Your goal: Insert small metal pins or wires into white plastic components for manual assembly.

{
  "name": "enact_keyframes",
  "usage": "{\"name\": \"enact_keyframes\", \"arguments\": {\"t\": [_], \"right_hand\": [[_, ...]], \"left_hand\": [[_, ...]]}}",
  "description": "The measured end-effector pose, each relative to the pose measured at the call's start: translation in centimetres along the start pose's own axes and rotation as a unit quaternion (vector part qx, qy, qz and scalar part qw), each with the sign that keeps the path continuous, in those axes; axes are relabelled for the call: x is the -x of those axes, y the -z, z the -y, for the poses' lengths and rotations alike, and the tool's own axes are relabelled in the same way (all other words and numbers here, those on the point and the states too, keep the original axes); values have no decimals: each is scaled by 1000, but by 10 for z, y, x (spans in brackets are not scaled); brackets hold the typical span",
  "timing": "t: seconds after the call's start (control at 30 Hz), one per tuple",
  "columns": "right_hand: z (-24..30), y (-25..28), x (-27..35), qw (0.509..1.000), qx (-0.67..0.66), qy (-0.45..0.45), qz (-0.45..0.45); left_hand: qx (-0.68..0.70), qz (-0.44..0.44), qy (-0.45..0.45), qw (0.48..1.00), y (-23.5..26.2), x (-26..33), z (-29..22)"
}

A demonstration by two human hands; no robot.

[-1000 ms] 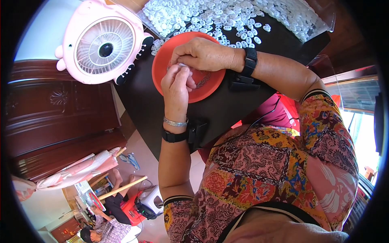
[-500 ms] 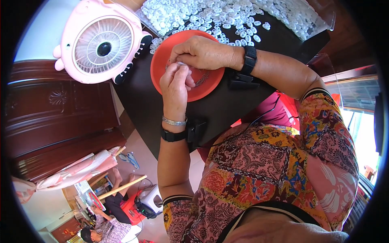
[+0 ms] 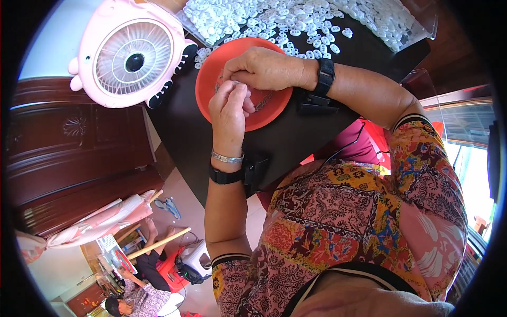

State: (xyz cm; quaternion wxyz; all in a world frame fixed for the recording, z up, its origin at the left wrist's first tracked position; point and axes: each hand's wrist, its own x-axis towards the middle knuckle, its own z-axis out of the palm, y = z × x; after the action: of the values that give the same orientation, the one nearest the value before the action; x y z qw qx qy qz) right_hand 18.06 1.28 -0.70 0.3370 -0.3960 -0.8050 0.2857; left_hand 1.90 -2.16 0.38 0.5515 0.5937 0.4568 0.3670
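Both hands meet over the round orange-red bowl, inside the line of its rim. The left hand comes up from the near side, crossing the bowl's lower left rim, its thumb and fingers bent together. The right hand reaches in across the right rim, fingers curled down toward the left fingertips. A tiny pale spot shows where they meet; I cannot tell whether either hand grips a piece there. Small metal pieces lie on the bowl's floor, right of the left fingers.

The bowl sits on the dark surface, well in from its near edge. Beyond the far rim, white oval pieces with holes are scattered close by, thickening into a heap at the far side; more fill the clear tray at far right. That crowding leaves little room past the bowl. Bare surface lies on the near side, running to a corner beside the left forearm, and another bare stretch reaches right beyond the right wrist.

At the left, the pink fan has its black feet by the surface's edge, with a narrow gap to the bowl. Each wrist carries a black strap, the left one below a silvery bracelet.
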Motion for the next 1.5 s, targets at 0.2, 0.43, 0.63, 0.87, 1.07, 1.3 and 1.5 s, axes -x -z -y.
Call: {"name": "enact_keyframes", "arguments": {"t": [0.2, 0.43, 0.63, 0.87, 1.07, 1.3, 1.5], "right_hand": [[0, 1, 0, 1000, 1, 7, 2], [-2, 0, -1, 1000, -9, 16, 3], [2, 1, 0, 1000, 5, 6, 10], [0, 1, 1, 1000, 12, 14, 13], [-8, -3, -1, 1000, -3, 15, 6], [-5, -2, 0, 998, 45, 35, 18], [-5, -2, 1, 998, 33, 42, 21]], "left_hand": [[0, -1, 0, 1000, 0, 0, 0], [-15, 8, 2, 1000, 1, 0, -1], [-21, 11, 6, 1000, 1, 0, 0], [-30, 17, 2, 999, 1, -1, 2], [-34, 25, -7, 999, 1, -1, 1], [-44, 42, -9, 998, -1, 1, 0], [-42, 48, -19, 998, -1, 1, 2]]}}
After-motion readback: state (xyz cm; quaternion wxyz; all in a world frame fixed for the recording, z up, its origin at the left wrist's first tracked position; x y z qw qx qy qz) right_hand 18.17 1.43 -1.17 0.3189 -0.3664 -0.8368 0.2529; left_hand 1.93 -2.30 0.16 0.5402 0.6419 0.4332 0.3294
